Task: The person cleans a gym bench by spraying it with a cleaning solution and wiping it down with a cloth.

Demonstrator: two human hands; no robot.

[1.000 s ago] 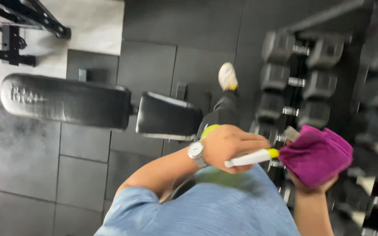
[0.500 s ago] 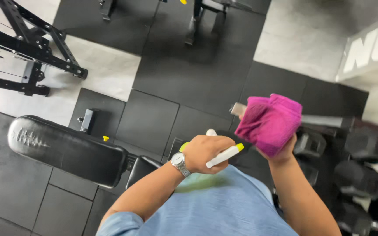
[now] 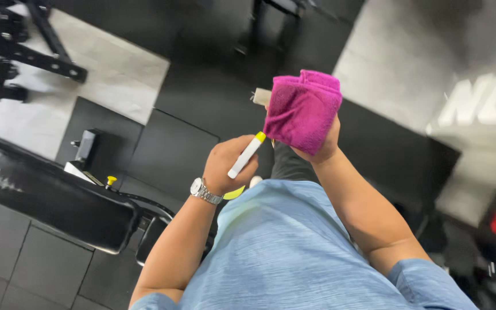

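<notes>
Two hands up in front of the chest, both occupied. Left hand (image 3: 225, 166), watch on the wrist, grip clamped around a white spray bottle (image 3: 245, 156) with a yellow tip, nozzle end angled up and right toward the cloth. Right hand (image 3: 317, 143) a little farther and to the right, grip closed on a folded magenta cloth (image 3: 302, 109), bunched above the palm, with something pale just showing behind its far left edge, too blurred to identify. Bottle and cloth close but not touching. Below and to the left, a black padded weight bench (image 3: 53, 198) with a yellow adjustment knob (image 3: 110, 180); beneath everything, dark rubber floor tiles (image 3: 173, 149). Likely trouble, judged from this pose: nozzle aimed slightly off the cloth, so spray drifting past onto the blue shirt (image 3: 294, 252) or down onto the floor, leaving a slick patch underfoot. Cloth held only at its lower edge, so a loosened pinch letting it unfold or drop. Bottle gripped low in the fist, so a wet palm letting it slide. Eyes on the hands rather than the bench at the left, so a shin knock possible while moving.
</notes>
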